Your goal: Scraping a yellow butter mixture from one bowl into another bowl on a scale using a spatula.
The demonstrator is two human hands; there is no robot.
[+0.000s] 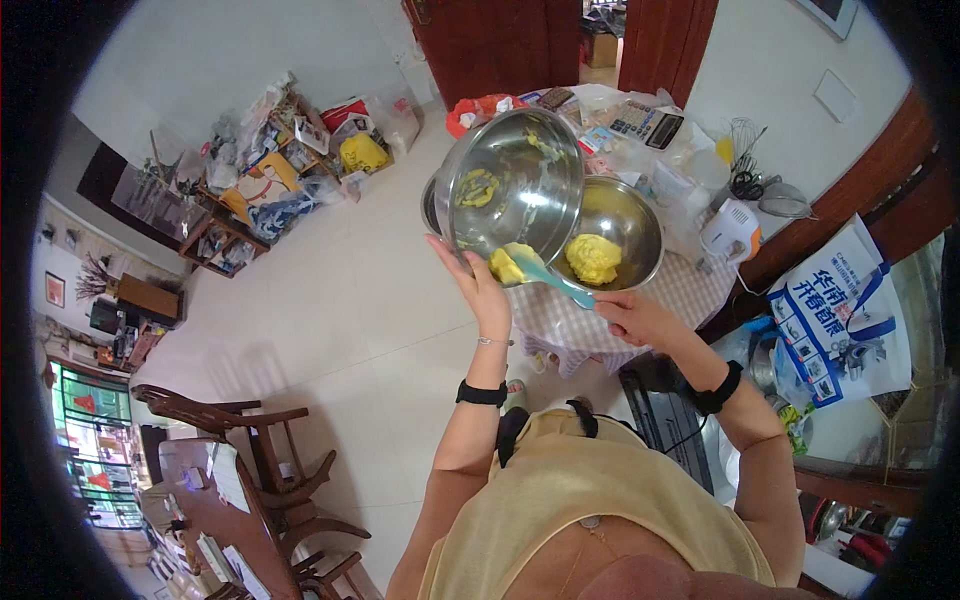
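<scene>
My left hand [480, 289] supports a large stainless steel bowl [517, 169] from below, tipped towards a second steel bowl [637, 225]. Yellow smears cling to the tipped bowl's inside wall. At its lower rim sits a soft yellow lump [506, 264], with the blade of a teal spatula [559, 282] against it. My right hand [634, 316] grips the spatula's handle. In the second bowl, on the table, lies a larger mass of thick yellow mixture [594, 259]. Another metal rim [429, 206] shows behind the tipped bowl; what it belongs to is hidden.
The round table wears a checked cloth [630, 322]. A calculator [646, 124], plastic bags, a white hand mixer [729, 232], a whisk [744, 142] and a sieve [784, 199] surround the bowls. A white shopping bag [840, 315] is at the right. Wooden chairs [270, 450] stand lower left.
</scene>
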